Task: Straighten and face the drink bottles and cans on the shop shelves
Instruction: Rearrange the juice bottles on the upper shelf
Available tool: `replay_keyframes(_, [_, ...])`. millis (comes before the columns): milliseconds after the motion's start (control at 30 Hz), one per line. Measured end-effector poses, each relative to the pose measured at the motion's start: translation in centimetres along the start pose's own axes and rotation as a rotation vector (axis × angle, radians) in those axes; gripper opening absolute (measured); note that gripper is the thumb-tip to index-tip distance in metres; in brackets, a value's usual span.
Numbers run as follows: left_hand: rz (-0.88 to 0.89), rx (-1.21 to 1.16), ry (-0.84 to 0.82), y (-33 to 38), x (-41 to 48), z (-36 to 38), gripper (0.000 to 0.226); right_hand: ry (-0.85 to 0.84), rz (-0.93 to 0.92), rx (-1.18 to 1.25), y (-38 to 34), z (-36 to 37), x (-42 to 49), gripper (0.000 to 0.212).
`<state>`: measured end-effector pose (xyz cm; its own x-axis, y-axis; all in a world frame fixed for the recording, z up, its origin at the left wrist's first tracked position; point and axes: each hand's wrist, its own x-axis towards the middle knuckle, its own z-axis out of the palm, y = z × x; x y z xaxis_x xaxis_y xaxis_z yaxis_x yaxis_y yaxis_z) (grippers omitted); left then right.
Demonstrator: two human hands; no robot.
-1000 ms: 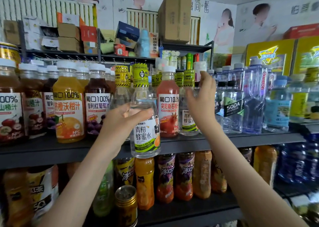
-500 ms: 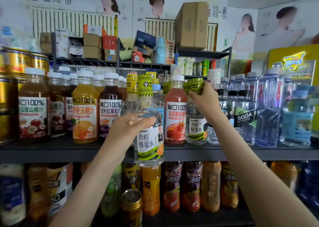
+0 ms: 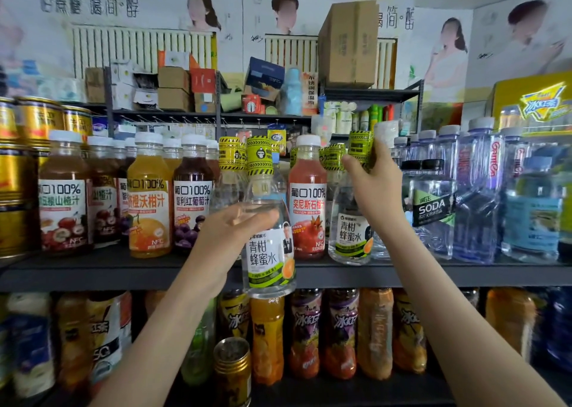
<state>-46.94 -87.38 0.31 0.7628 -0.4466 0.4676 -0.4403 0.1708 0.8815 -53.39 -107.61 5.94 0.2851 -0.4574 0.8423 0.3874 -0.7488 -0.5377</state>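
1. Two bare hands are reaching toward the upper shelf (image 3: 123, 270) of drinks.
2. The left hand (image 3: 229, 236) is wrapping its fingers round the shoulder of a clear bottle (image 3: 269, 252). The bottle is holding clear liquid and showing its green-and-white label to the near side. It is hanging upright just in front of the shelf edge, with its base dipping below the board.
3. The right hand (image 3: 371, 190) is gripping the yellow-striped top of a second clear bottle (image 3: 351, 236). This one is standing on the shelf between a red juice bottle (image 3: 308, 208) on the left and a soda bottle (image 3: 433, 208) on the right.
4. Further left, an orange juice bottle (image 3: 149, 208) and a purple juice bottle (image 3: 192, 208) are standing with white caps and labels facing near. Gold cans (image 3: 37, 122) are sitting stacked at the far left.
5. Water bottles (image 3: 476, 205) are crowding the right end.
6. Tea bottles (image 3: 340, 329) are lining the lower shelf, and the held bottle is covering some of their tops. A gold-lidded can (image 3: 232, 363) is standing nearest.
7. A cardboard box (image 3: 348, 44) is resting on a far, higher rack.
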Motion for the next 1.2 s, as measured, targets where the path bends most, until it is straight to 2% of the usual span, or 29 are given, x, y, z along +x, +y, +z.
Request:
replay_keyframes(67, [-0.005,-0.002,0.009,0.1,0.2,0.3,0.030,-0.006,0.008,-0.009,-0.1,-0.1,0.4,0.024])
replay_keyframes(133, [-0.010,-0.008,0.022,0.0,0.3,0.5,0.028,-0.016,0.027,-0.029,0.2,0.2,0.7,0.035])
replay_keyframes(233, [-0.018,-0.014,0.026,-0.1,0.3,0.8,0.031,-0.040,0.065,-0.042,1.0,0.5,1.0,0.020])
replay_keyframes(300, [-0.023,-0.011,0.024,-0.2,0.1,0.8,0.031,-0.047,0.088,-0.055,1.3,0.7,1.1,0.019])
replay_keyframes(567, [-0.011,-0.017,0.012,-0.3,0.0,0.1,0.026,-0.048,0.126,-0.119,1.7,1.9,1.4,0.056])
replay_keyframes(633, [-0.012,-0.015,0.010,-0.4,0.0,-0.1,0.028,-0.010,0.044,-0.175,1.4,2.2,1.0,0.063])
replay_keyframes(767, [0.003,-0.019,0.007,-0.5,0.2,-0.1,0.023,0.013,-0.208,-0.261,0.2,3.8,0.8,0.055])
replay_keyframes(900, [0.017,-0.033,-0.006,-0.4,0.2,-0.2,0.021,-0.008,-0.159,-0.480,0.3,5.4,1.2,0.055])
replay_keyframes(967, [0.018,-0.021,-0.007,-0.4,0.2,-0.4,0.030,0.017,-0.105,-0.646,0.3,5.9,1.3,0.051])
replay_keyframes(1000, [0.018,-0.011,-0.005,-0.4,0.3,-0.5,0.042,0.021,-0.087,-0.705,0.2,6.1,1.2,0.050])
replay_keyframes(1067, [0.022,0.004,0.002,-0.5,0.4,-0.7,0.071,0.015,-0.054,-0.745,0.0,6.5,1.1,0.053])
replay_keyframes(1100, [0.022,0.003,0.005,-0.4,0.4,-0.8,0.074,0.013,-0.037,-0.738,0.0,6.7,1.1,0.056])
replay_keyframes(1200, [0.044,-0.009,-0.011,-0.3,0.2,-1.0,0.037,0.015,0.020,-0.692,0.0,7.1,1.2,0.058])
